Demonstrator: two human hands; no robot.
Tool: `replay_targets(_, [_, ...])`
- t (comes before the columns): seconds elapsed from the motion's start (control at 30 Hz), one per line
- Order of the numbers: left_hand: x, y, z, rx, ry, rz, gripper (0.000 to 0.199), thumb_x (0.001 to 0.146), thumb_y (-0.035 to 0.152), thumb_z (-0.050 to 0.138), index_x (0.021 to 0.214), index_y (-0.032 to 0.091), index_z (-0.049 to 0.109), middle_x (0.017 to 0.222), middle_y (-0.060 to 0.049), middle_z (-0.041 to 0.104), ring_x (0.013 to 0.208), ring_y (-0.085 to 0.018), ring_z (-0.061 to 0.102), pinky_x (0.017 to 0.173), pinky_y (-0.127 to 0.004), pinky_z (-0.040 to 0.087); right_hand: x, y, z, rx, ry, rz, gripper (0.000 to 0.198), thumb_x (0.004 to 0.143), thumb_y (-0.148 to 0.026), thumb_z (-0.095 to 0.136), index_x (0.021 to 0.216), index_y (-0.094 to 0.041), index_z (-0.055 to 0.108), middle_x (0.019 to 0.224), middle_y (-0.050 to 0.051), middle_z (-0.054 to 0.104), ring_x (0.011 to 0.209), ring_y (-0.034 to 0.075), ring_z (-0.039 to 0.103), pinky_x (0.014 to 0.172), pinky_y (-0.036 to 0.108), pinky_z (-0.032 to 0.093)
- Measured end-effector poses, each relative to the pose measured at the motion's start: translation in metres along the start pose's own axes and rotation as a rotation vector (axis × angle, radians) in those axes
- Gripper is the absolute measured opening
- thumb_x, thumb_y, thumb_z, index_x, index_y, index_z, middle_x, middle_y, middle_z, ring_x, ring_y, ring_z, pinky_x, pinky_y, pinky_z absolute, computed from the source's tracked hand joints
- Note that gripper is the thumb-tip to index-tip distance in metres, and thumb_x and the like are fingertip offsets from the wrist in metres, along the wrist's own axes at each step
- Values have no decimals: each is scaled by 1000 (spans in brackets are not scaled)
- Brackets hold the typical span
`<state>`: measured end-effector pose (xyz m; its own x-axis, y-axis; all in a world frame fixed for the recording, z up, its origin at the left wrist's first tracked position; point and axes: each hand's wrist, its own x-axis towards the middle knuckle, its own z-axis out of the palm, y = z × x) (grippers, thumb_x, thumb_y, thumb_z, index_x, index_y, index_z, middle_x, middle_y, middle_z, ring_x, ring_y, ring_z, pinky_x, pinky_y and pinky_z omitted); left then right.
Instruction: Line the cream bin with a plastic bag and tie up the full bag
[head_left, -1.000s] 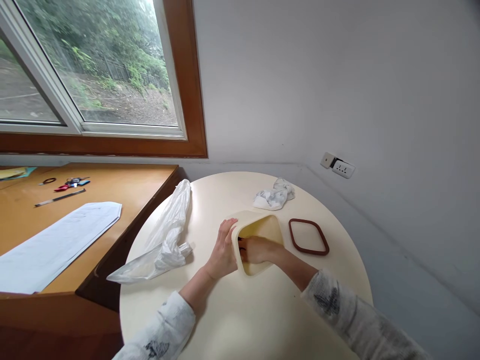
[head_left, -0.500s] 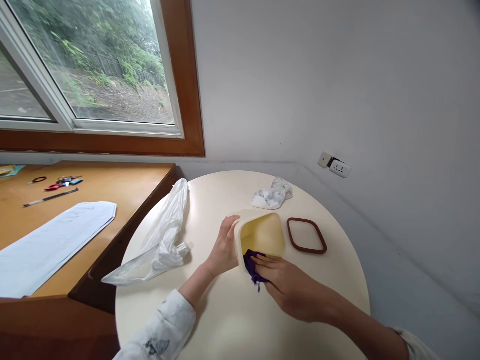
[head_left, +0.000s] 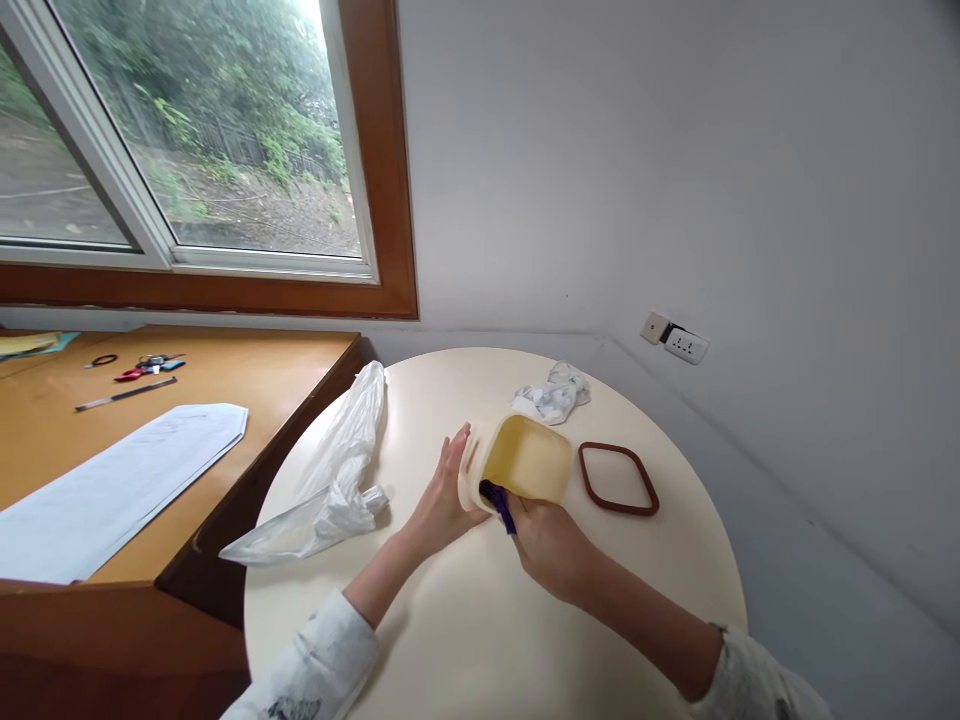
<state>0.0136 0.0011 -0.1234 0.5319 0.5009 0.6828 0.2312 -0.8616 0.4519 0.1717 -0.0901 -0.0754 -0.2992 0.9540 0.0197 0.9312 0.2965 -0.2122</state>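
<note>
A cream-coloured plastic container [head_left: 544,465] with rounded corners is tilted on its side above the round table. My left hand [head_left: 442,500] grips it at its left side, with the fingers partly behind the rim. My right hand [head_left: 551,540] pinches a dark purple cloth [head_left: 501,505] at the container's lower left rim. Part of the cloth lies over the edge, and the tips of my right fingers are hidden. To the right of the container, a brown square ring [head_left: 619,506] like a lid seal lies flat on the table.
A crumpled white plastic bag [head_left: 341,480] lies on the left of the round table [head_left: 480,640]. A crumpled whitish wad [head_left: 555,395] sits at the back. The wooden desk [head_left: 300,375] holds papers [head_left: 120,490], a pen [head_left: 127,393] and keys [head_left: 154,365].
The container has turned in my left hand, so its rim faces more to the left. My right hand has shifted slightly left and up, bunching the purple cloth at the rim.
</note>
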Motion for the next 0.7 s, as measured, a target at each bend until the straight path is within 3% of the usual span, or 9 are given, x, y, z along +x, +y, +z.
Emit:
replay_targets(0.23, [-5, 7, 24, 153, 232, 83, 98, 75, 9, 61, 140, 34, -7, 149, -18, -1, 138, -35, 3, 101, -68, 14, 26, -27, -8, 354, 47, 78, 41, 91, -23, 31, 130, -14, 37, 101, 13, 65, 86, 22, 63, 73, 30, 45])
replay_targets(0.33, [0, 2, 20, 176, 234, 103, 101, 75, 13, 63, 140, 33, -11, 147, -19, 2, 137, -35, 6, 102, -68, 12, 29, -29, -14, 584, 80, 38, 40, 94, -32, 24, 128, -18, 39, 113, 11, 60, 100, 20, 59, 82, 29, 44])
replay_targets(0.4, [1, -3, 16, 159, 221, 111, 109, 70, 22, 70, 140, 32, -12, 145, -20, 7, 136, -36, 12, 102, -65, 17, 23, -26, -18, 647, 68, 3, 38, 94, -34, 23, 122, -20, 45, 111, 9, 61, 100, 19, 58, 82, 28, 43])
replay_targets(0.57, [1, -8, 6, 103, 150, 112, 128, 53, 40, 81, 140, 30, -12, 141, -22, 15, 133, -40, 19, 100, -60, 28, 5, -7, -34, 351, -136, -107, 27, 88, -19, 30, 88, -17, 56, 79, 6, 64, 67, 17, 58, 57, 25, 40])
replay_targets(0.7, [6, -4, 4, 108, 107, 157, 126, 53, 41, 80, 141, 31, -9, 141, -21, 17, 132, -40, 19, 100, -61, 26, 17, 12, -44, 112, -352, -134, 22, 77, -11, 41, 88, -18, 58, 82, 6, 66, 68, 18, 58, 54, 25, 37])
